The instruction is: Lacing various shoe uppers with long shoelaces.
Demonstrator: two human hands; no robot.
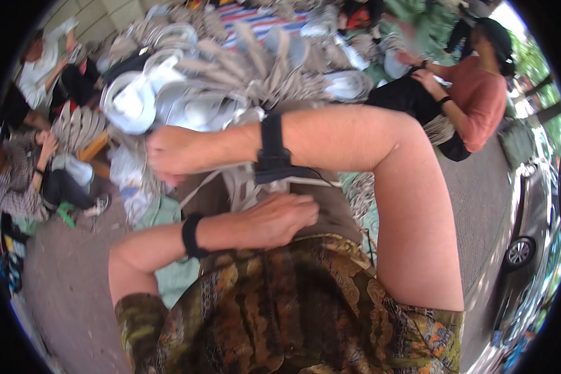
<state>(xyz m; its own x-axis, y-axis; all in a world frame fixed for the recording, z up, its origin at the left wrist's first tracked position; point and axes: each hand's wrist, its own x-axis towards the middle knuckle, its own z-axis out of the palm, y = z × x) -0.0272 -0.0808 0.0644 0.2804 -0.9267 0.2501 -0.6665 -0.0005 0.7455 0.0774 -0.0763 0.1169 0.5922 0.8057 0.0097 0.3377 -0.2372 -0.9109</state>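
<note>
My right arm reaches across to the left, and my right hand is curled closed, blurred by motion, near the pile. What its fingers hold cannot be made out. Below it, my left hand lies over my lap, pointing right with bent, closed fingers; any small thing in them is hidden. Pale whitish straps cross my lap between the two hands, partly covered by my right forearm. Just beyond the right hand lie white, rounded, cup-like pieces in a heap.
Fanned stacks of grey-beige curved pieces fill the ground ahead, on a striped sheet. A person in a pink top sits at right; others sit at left, one in a checked top. A dark car stands far right.
</note>
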